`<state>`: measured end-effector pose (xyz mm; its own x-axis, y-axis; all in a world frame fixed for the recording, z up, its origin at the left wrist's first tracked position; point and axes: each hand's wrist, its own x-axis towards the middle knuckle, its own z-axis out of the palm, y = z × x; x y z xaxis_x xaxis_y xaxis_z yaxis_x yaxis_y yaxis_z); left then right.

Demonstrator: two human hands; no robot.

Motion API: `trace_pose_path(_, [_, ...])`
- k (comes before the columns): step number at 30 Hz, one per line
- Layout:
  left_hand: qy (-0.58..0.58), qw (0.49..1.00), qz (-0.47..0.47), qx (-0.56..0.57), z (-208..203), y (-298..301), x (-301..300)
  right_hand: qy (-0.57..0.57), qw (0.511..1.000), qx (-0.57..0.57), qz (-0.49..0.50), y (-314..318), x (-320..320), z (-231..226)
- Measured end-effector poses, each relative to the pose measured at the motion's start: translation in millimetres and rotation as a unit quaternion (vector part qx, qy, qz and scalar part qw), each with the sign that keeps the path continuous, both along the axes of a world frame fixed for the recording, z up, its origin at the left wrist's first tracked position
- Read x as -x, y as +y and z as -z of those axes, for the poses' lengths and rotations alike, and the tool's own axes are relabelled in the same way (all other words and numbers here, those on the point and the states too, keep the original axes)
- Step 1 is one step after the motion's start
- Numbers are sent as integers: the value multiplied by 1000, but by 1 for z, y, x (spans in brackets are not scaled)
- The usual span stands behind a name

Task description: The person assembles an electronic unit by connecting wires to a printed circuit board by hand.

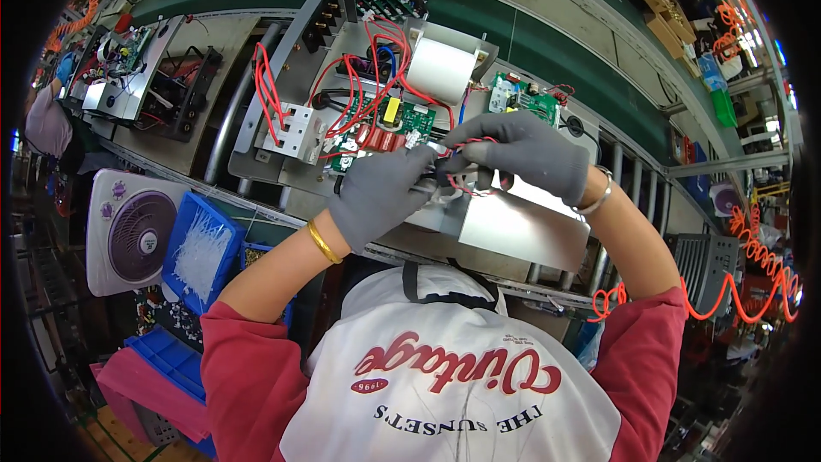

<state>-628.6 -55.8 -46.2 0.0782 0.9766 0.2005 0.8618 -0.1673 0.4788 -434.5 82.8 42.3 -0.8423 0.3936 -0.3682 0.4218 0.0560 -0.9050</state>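
Note:
My left hand [382, 194] and right hand [532, 154], both in grey gloves, meet over an open metal chassis. Thin twisted red and dark wires [466, 189] run out between them; my right fingers are closed on these. The left fingertips pinch close beside a small white connector, but what they hold is hidden. Just beyond lies a green circuit board [416, 118] with red and yellow components. Behind it stand a white cylinder [442, 68] and thick red cables [351, 107]. A white terminal block [299, 133] is at the left, and a bare metal plate [523, 231] below my right hand.
A second circuit board [534, 103] sits at the chassis's right. Left of me are a fan [141, 235] and a blue bin [224, 235] of white strips. Another chassis [128, 85] rests on the roller line at far left. An orange coiled hose [727, 299] hangs right.

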Motion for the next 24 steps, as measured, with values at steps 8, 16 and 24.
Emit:
trace_pose_path(8, [-254,965,27,54,-9,-8,-8,132,985,-39,104,-20,0,-38])
trace_pose_path(16, [-253,967,-11,9,-5,-5,-16,291,869,-208,342,2,-89,-37])
trace_pose_path(24, [-267,963,-40,-21,16,-2,-17,-74,921,-329,197,33,-171,25])
